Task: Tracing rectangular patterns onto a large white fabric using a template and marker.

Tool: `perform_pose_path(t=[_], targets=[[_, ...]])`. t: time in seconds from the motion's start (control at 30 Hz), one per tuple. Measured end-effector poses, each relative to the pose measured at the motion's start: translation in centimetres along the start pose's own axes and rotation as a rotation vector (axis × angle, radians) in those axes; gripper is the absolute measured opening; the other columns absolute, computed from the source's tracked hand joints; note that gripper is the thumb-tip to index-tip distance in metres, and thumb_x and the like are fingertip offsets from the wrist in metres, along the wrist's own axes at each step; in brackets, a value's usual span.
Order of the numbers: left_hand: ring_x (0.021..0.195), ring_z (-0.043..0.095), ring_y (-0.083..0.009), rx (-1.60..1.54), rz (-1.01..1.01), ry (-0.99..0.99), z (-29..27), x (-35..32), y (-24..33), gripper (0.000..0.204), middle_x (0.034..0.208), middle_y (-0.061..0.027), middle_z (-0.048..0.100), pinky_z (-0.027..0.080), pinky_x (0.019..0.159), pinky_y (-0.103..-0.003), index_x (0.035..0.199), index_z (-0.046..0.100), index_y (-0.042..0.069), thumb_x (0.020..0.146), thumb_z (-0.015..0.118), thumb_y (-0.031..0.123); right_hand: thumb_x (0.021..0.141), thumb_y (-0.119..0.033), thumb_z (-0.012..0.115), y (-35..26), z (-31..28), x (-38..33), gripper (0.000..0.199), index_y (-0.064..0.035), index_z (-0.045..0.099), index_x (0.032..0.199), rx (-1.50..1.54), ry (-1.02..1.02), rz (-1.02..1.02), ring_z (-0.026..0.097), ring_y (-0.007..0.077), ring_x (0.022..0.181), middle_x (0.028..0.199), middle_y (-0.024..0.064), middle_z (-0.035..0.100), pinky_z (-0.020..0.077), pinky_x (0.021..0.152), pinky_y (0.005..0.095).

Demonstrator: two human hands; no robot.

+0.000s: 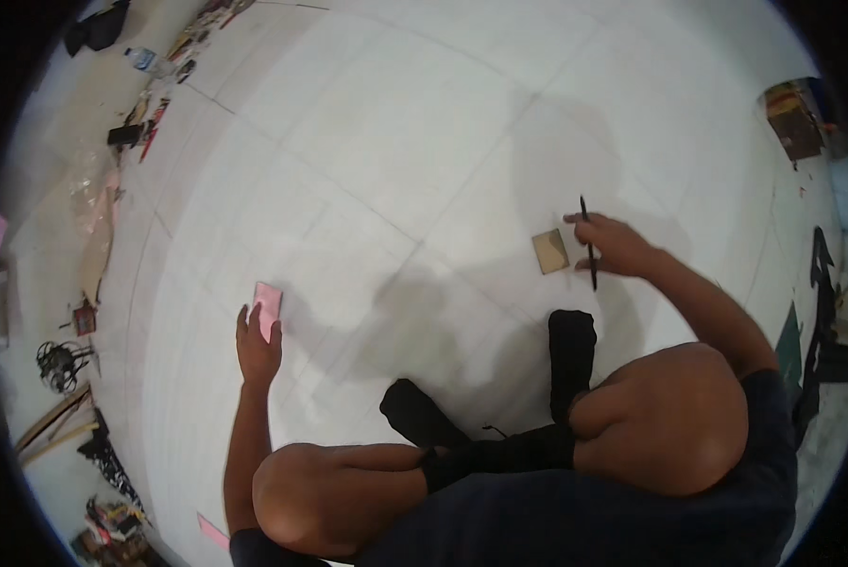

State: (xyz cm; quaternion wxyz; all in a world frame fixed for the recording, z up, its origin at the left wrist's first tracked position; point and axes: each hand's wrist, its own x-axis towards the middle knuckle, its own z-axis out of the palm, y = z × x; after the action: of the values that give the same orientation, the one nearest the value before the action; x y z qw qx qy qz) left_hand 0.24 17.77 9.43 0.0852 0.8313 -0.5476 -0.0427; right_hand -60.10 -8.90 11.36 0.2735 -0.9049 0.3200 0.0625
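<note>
My left hand (258, 357) is out at the left, just past my left knee. Between its thumb and fingers is a small pink rectangular piece (268, 304), like paper or card. On the right, my right hand (613, 248) has a slim black pen (588, 244) lying across its fingers. The index finger and thumb of that hand are spread apart beside a small tan square piece (550, 251) on the white tiled floor (395, 151). A darker patch, perhaps shadow, covers part of the square.
My feet in black socks (572, 350) are near the middle. Another pink strip (212, 531) lies by my left elbow. Along the left wall are a plastic bottle (148, 62), a bundle of black cable (62, 367) and assorted clutter. A brown box (794, 123) stands far right.
</note>
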Motion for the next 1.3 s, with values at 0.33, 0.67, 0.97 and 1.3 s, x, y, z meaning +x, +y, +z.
perform_pose_path(t=[0.33, 0.67, 0.97, 1.3], targets=[[0.123, 0.056, -0.0414, 0.145, -0.12, -0.467, -4.0, 2.4, -0.9, 0.06, 0.133, -0.0246, 0.058, 0.047, 0.102, -0.047, 0.137, 0.054, 0.005, 0.093, 0.067, 0.043, 0.07, -0.026, 0.09, 0.0, 5.4, 2.7, 0.056, -0.0043, 0.052, 0.106, 0.019, 0.266, -0.136, 0.055, 0.0387, 0.124, 0.134, 0.0182, 0.06, 0.0419, 0.104, 0.0484], [0.112, 0.06, -0.0465, 0.201, -0.539, -0.126, 9.2, -1.8, 8.4, 0.08, 0.122, -0.0313, 0.061, 0.047, 0.096, -0.055, 0.142, 0.052, 0.002, 0.095, 0.05, 0.066, 0.076, -0.035, 0.087, 3.7, 8.0, 1.3, 0.049, -0.0093, 0.056, 0.104, -0.012, 0.537, 0.098, 0.055, 0.0298, 0.119, 0.137, 0.0137, 0.059, 0.0353, 0.103, 0.0482], [0.108, 0.06, -0.0353, -0.729, -0.388, -0.32, 7.6, -4.6, 26.5, 0.044, 0.116, -0.0232, 0.061, 0.051, 0.09, -0.04, 0.137, 0.054, -0.003, 0.096, 0.059, 0.013, 0.073, -0.036, 0.089, 3.1, 9.7, 2.6, 0.057, -0.0085, 0.054, 0.108, -0.029, 0.667, 0.125, 0.055, 0.0307, 0.111, 0.135, 0.0139, 0.06, 0.036, 0.099, 0.0474], [0.12, 0.05, -0.0391, 0.036, 0.342, -0.151, 6.7, -4.5, 17.9, 0.07, 0.137, -0.0189, 0.047, 0.04, 0.104, -0.053, 0.147, 0.05, 0.015, 0.084, 0.077, 0.03, 0.069, -0.029, 0.091, 2.7, 8.5, 1.9, 0.056, -0.0078, 0.053, 0.104, -0.072, 0.713, 0.176, 0.059, 0.0341, 0.112, 0.13, 0.0178, 0.064, 0.0417, 0.096, 0.0466]])
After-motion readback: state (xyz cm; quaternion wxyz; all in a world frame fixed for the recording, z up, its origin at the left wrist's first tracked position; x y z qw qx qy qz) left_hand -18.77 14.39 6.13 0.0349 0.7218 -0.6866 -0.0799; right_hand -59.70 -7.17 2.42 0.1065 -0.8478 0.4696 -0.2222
